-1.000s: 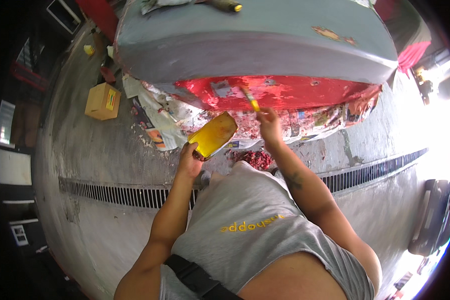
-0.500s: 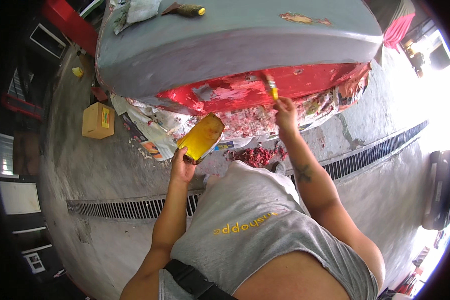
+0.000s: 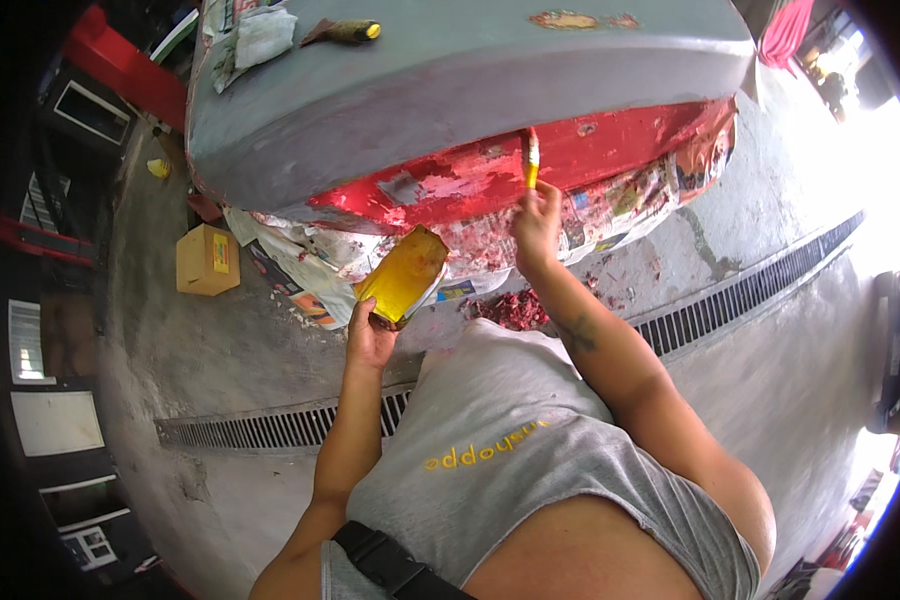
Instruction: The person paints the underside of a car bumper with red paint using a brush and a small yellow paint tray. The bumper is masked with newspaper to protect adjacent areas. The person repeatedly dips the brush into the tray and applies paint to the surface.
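Note:
My left hand (image 3: pixel 370 338) grips the lower end of a cut-open yellow container (image 3: pixel 406 278), tilted with its opening away from me; little of its contents can be made out. In my right hand (image 3: pixel 537 230) is a paintbrush (image 3: pixel 532 168) with a yellow handle, its bristles up against the upper edge of a red-painted strip (image 3: pixel 615 145) on a vehicle body. Patches of that strip look pale and peeled. Above it curves the grey body panel (image 3: pixel 450 85). Newspaper (image 3: pixel 660 195) spattered with red lies along the strip's lower side.
Red paint flakes (image 3: pixel 515 310) are heaped on the floor before me. A slotted drain (image 3: pixel 740 305) crosses the floor under my arms. To the left stands a cardboard box (image 3: pixel 207 262). A crumpled cloth (image 3: pixel 262 42) and a dark tool with a yellow end (image 3: pixel 348 32) lie atop the grey panel.
My right hand has moved left with the paintbrush, whose bristles now point straight up toward the grey edge. The left hand holds the container nearly still. The view has shifted slightly.

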A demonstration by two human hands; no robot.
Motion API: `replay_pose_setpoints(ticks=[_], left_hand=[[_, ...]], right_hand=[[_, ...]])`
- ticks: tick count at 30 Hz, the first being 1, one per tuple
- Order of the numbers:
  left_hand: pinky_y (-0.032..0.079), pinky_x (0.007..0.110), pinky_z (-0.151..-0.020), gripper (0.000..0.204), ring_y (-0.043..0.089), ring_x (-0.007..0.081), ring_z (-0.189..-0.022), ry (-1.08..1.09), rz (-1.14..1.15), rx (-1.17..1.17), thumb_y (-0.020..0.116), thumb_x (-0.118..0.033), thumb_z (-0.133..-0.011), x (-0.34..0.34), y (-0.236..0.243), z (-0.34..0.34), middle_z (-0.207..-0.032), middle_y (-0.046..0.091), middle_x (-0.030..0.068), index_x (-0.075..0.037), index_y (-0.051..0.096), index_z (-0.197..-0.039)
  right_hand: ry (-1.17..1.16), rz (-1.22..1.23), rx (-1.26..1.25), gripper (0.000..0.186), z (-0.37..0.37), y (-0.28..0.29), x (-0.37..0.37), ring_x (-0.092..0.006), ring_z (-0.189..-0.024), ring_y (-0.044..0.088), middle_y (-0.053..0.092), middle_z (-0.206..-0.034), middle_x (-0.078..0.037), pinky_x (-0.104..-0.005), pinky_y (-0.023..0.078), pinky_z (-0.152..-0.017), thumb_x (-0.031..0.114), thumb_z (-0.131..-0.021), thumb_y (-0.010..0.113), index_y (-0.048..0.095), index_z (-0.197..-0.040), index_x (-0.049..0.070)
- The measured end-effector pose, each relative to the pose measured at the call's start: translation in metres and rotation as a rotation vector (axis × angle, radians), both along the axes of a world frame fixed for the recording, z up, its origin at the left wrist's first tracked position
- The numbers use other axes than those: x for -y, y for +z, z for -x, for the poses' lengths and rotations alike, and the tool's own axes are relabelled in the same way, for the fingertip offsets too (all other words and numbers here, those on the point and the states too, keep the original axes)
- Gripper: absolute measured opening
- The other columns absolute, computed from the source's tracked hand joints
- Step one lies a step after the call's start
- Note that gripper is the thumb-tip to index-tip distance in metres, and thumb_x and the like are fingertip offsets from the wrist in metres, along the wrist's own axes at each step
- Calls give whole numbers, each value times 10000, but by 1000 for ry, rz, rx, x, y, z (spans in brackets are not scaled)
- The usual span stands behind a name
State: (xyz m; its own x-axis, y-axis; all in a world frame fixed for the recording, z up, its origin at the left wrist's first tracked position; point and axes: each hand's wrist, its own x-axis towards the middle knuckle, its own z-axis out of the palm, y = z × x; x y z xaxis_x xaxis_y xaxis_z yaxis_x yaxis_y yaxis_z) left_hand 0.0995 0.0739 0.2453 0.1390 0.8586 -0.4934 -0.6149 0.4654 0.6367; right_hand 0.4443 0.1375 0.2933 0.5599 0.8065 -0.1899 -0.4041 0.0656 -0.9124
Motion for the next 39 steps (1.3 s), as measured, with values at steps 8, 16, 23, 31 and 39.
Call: replay_pose_setpoints(ticks=[8, 16, 23, 31, 39], left_hand=[[499, 421, -978, 579, 582, 239, -1294, -59, 30, -37, 644, -294, -975, 3, 14, 8, -1480, 569, 63, -109, 499, -1504], [491, 501, -1066, 601, 569, 277, -1324, -59, -7, -2, 649, -300, -957, 5, 19, 2, -1486, 560, 74, -121, 493, -1509], [495, 434, -959, 550, 594, 228, -1178, -8, 48, 1, 672, -300, -945, 3, 27, -5, -1405, 598, 59, -121, 535, -1447], [511, 472, -998, 550, 609, 251, -1228, -3, 9, -6, 678, -284, -938, 2, 41, -14, -1421, 602, 73, -114, 542, -1442], [505, 469, -1060, 576, 606, 263, -1293, -87, -36, 47, 642, -268, -955, 0, 41, -35, -1455, 606, 79, -96, 518, -1491]], right_hand=[[334, 62, 335, 157, 53, 3, 8, -108, -691, 539, 599, -887, -40, -266, 465, -574, 129, -1066, 621, 580, -1201, 60], [-72, 9, 144, 167, -86, 38, 13, -96, -671, 533, 611, -923, -45, -228, 437, -535, 130, -1085, 588, 563, -1221, 36], [173, -29, 3, 159, 41, 36, 10, -90, -651, 497, 557, -847, -19, -256, 418, -531, 121, -1087, 585, 522, -1226, 78], [319, 82, 237, 205, 8, 36, 16, -128, -813, 577, 655, -978, -78, -282, 497, -637, 78, -1030, 641, 629, -1234, 57], [-8, 87, 272, 188, -160, 50, 41, -76, -687, 521, 628, -877, -19, -245, 412, -570, 109, -1050, 635, 641, -1223, 36]])
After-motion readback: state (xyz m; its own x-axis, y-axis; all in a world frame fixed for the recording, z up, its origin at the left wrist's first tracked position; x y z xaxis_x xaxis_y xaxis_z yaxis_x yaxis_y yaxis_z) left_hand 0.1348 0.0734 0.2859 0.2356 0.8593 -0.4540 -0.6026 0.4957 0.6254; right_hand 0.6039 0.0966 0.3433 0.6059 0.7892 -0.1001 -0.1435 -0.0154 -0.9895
